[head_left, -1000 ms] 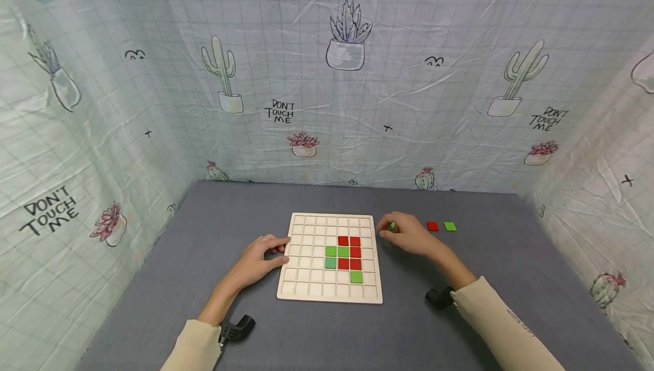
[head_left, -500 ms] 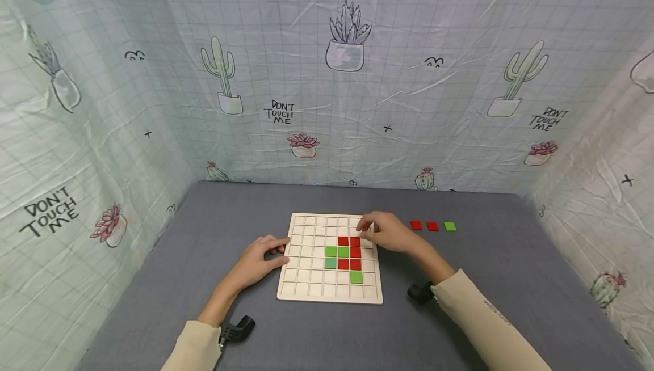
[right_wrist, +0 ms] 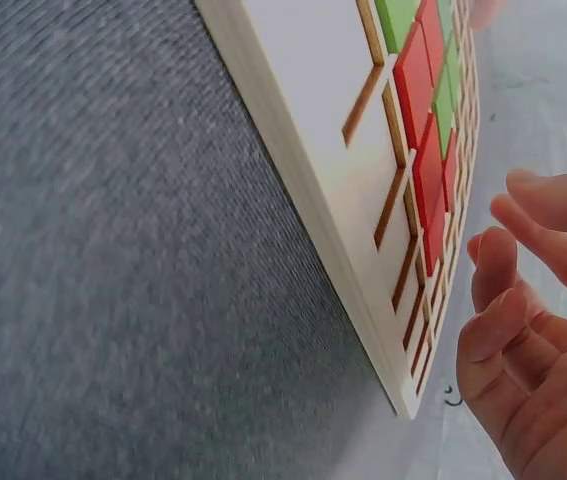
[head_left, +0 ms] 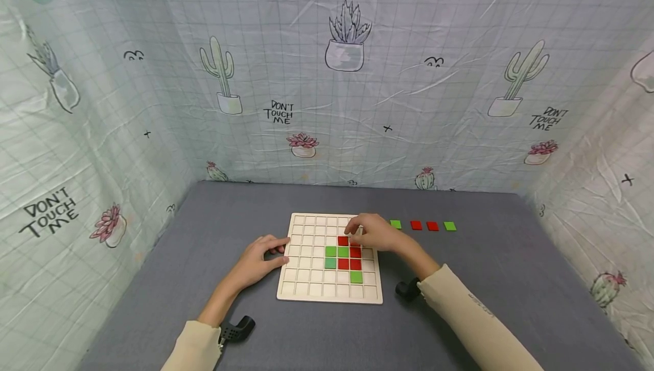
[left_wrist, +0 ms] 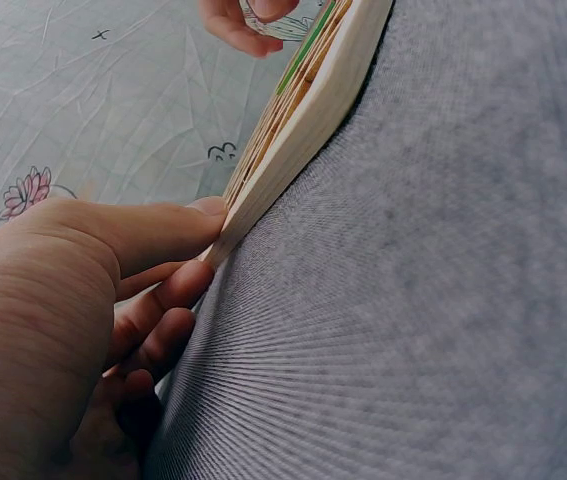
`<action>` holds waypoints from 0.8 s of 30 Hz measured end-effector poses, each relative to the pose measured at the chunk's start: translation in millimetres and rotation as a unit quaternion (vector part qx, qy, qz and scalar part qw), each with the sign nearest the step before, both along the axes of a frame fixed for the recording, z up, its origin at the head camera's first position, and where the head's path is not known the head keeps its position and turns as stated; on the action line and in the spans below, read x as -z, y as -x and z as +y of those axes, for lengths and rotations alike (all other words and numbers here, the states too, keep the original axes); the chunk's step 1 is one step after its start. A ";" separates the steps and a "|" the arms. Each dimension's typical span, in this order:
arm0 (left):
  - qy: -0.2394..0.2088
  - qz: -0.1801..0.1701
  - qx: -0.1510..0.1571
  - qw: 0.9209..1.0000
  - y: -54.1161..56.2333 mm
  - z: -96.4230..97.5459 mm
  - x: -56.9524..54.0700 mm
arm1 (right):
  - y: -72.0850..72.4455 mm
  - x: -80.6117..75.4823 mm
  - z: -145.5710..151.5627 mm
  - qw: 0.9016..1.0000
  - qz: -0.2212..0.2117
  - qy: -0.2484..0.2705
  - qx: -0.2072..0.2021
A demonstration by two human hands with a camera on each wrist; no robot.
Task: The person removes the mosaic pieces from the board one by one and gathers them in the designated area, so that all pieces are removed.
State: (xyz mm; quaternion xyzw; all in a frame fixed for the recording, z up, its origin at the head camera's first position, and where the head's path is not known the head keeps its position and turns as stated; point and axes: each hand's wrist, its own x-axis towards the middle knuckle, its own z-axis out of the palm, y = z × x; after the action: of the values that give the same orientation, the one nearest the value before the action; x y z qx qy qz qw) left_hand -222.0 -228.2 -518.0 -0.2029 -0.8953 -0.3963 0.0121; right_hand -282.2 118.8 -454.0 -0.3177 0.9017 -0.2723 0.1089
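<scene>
A square wooden grid board (head_left: 304,272) lies on the table, bearing a cluster of tiles right of its middle. Among them are a red tile (head_left: 343,241), a green tile (head_left: 331,251) and a teal tile (head_left: 330,263); one lone green tile (head_left: 356,277) sits lower right. At the board's left edge, my left hand (head_left: 260,257) touches the rim with spread thumb and fingers. My right hand (head_left: 375,232) hovers over the upper right cells, partly covering a red tile. In the right wrist view its fingers (right_wrist: 498,265) are bent and apart, with nothing visible between them.
Right of the board, loose tiles form a row: a green tile (head_left: 395,224), two red tiles (head_left: 416,225) and another green tile (head_left: 449,226). A grey cloth covers the table (head_left: 230,206). Printed curtains (head_left: 286,64) hang behind and at both sides.
My right hand has moved left from the loose row to above the board, uncovering a green and a red tile in that row. The left hand and board have stayed put.
</scene>
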 end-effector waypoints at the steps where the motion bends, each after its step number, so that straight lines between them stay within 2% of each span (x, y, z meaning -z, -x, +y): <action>1: 0.000 -0.001 0.000 1.000 -0.1 0.1 0.1 | 0.5 1.0 -1.0 1.000 -0.001 -0.005 -0.001; 15: 0.002 -0.002 -0.003 1.000 0.1 -0.9 -0.4 | 2.2 5.5 -10.7 0.999 -0.001 -0.040 -0.004; 24: 0.004 -0.006 -0.006 1.000 0.5 -0.6 -0.5 | 3.5 7.1 -14.9 0.999 -0.011 -0.035 0.012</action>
State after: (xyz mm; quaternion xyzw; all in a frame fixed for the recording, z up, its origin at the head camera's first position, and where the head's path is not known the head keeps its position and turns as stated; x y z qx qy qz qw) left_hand -222.5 -228.8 -517.5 -0.1956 -0.8980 -0.3941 0.0080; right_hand -285.7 103.9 -461.0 -0.2997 0.9132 -0.2452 0.1268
